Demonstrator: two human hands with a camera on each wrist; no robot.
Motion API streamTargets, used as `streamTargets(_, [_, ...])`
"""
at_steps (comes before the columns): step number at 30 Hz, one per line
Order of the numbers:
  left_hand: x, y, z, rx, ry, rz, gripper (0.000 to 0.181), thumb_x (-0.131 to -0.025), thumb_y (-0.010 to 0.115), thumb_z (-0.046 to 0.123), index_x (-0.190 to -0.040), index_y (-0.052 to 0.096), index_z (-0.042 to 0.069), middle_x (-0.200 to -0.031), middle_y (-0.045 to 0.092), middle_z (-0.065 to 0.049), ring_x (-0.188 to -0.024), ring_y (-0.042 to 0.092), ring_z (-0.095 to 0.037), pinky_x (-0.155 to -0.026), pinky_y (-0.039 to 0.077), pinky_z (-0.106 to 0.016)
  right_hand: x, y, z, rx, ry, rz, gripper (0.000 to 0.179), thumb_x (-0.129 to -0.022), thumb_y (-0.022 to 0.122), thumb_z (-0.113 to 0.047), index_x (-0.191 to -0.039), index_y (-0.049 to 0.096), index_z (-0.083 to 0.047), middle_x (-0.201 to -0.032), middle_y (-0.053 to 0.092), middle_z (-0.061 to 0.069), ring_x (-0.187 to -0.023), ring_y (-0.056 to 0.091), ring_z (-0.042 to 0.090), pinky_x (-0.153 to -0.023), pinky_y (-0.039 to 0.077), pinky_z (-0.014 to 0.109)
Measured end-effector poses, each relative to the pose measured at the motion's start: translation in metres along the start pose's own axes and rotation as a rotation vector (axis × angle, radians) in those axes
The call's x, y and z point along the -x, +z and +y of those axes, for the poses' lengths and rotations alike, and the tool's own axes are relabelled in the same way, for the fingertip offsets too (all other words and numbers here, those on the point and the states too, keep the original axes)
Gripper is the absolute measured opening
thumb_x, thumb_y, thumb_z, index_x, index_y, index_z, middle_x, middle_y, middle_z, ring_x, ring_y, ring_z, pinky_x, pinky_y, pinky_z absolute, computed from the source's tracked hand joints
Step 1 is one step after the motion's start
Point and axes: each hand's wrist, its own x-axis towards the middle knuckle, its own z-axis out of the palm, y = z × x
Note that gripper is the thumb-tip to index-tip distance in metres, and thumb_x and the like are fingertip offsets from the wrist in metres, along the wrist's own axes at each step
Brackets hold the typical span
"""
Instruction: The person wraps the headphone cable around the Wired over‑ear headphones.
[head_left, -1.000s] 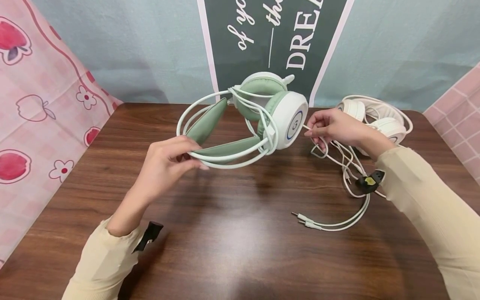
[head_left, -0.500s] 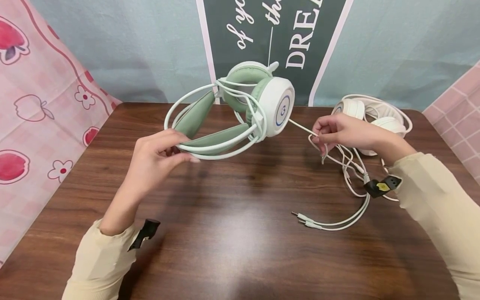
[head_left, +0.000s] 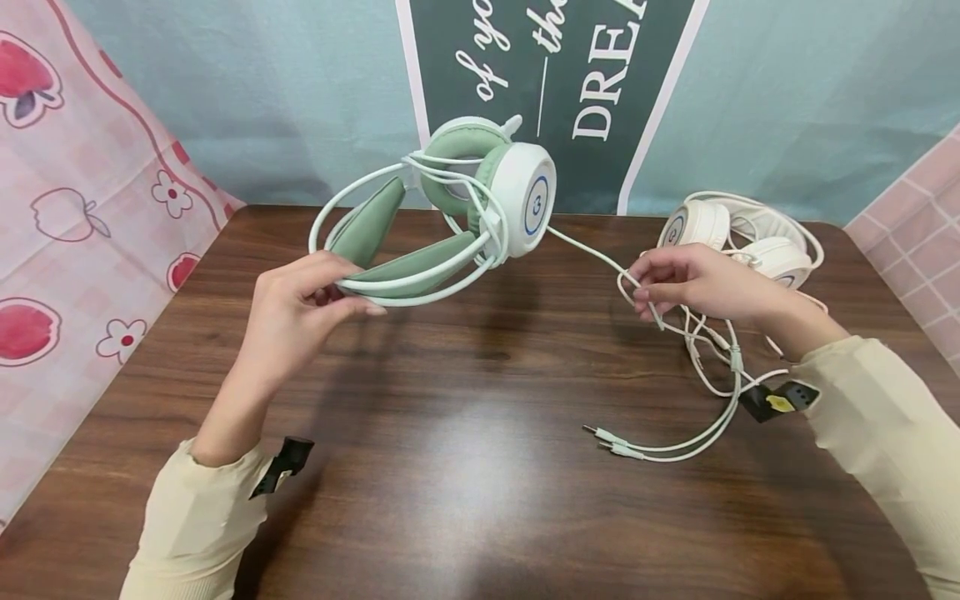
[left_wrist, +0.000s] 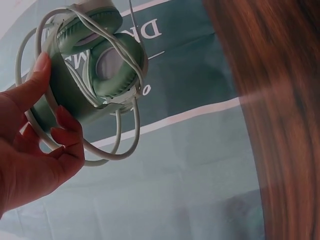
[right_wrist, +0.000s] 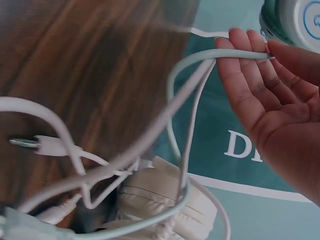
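Raised above the table, green-and-white headphones (head_left: 534, 204) hang tilted from my left hand (head_left: 296, 300). The fingers and thumb grip the headband (left_wrist: 65, 90), whose thin white frame arches outside the green padding. From the near ear cup, a pale green cable (head_left: 587, 247) runs to my right hand (head_left: 701, 283). In the right wrist view, thumb and fingers pinch this cable (right_wrist: 240, 53). Past the hand it bends and drops into a loose tangle, and two plugs (head_left: 617, 442) lie on the table. A cream pair of headphones (head_left: 780, 258) rests behind the right hand, partly covered by it.
The brown wooden table (head_left: 450, 508) reaches back to a blue-grey cloth wall (head_left: 300, 100) with a dark lettered poster (head_left: 525, 75). Pink patterned cloth (head_left: 90, 250) hangs at the left. White cables (head_left: 697, 367) lie tangled in front of the cream headphones.
The left hand and green headphones have moved left and slightly up. My right hand has shifted slightly right and down. A longer stretch of cable now shows between ear cup and right hand.
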Motion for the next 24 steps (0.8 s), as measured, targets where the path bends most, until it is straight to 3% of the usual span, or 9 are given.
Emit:
streamTargets(6, [-0.001, 0.003, -0.001, 0.027, -0.085, 0.024, 0.024, -0.056, 0.082, -0.003, -0.077, 0.069, 0.002, -0.071, 0.061, -0.002, -0.056, 0.044, -0.001, -0.053, 0.036, -0.014, 0.004, 0.011, 0.005, 0.060, 0.063, 0.039, 0.023, -0.087, 0.049, 0.010, -0.109, 0.051, 0.018, -0.081, 0.064, 0.015, -0.069, 0.064, 0.014, -0.062, 0.053, 0.030])
streamTargets(9, [-0.002, 0.005, -0.001, 0.061, -0.130, 0.037, 0.024, -0.058, 0.082, -0.003, -0.079, 0.070, 0.001, -0.072, 0.060, 0.001, -0.057, 0.047, -0.003, -0.054, 0.039, -0.014, 0.004, 0.016, 0.007, 0.101, 0.081, 0.007, 0.024, -0.087, 0.050, 0.008, -0.110, 0.053, 0.016, -0.084, 0.063, 0.019, -0.069, 0.064, 0.015, -0.063, 0.053, 0.030])
streamTargets(14, [-0.005, 0.009, 0.000, 0.114, -0.185, 0.076, 0.024, -0.060, 0.081, -0.004, -0.081, 0.070, -0.001, -0.071, 0.058, 0.003, -0.057, 0.045, -0.005, -0.053, 0.036, -0.016, 0.003, 0.024, 0.010, 0.143, 0.045, -0.056, 0.026, -0.086, 0.053, 0.006, -0.111, 0.056, 0.013, -0.083, 0.063, 0.013, -0.071, 0.064, 0.016, -0.064, 0.052, 0.030])
streamTargets(20, [-0.009, 0.019, 0.003, 0.042, -0.146, 0.070, 0.025, -0.059, 0.082, 0.000, -0.080, 0.070, -0.001, -0.074, 0.063, -0.006, -0.058, 0.047, -0.002, -0.054, 0.039, -0.014, 0.002, 0.030, 0.010, 0.236, -0.134, -0.123, 0.030, -0.084, 0.056, 0.008, -0.113, 0.057, 0.010, -0.083, 0.062, 0.007, -0.071, 0.061, 0.012, -0.062, 0.050, 0.026])
streamTargets(24, [-0.011, 0.028, 0.005, -0.048, -0.088, 0.030, 0.024, -0.059, 0.083, 0.007, -0.080, 0.070, 0.002, -0.074, 0.064, -0.006, -0.058, 0.047, -0.006, -0.054, 0.037, -0.014, 0.001, 0.033, 0.009, 0.250, -0.181, -0.157, 0.030, -0.085, 0.055, 0.008, -0.115, 0.056, 0.011, -0.082, 0.062, 0.005, -0.070, 0.061, 0.011, -0.061, 0.051, 0.026])
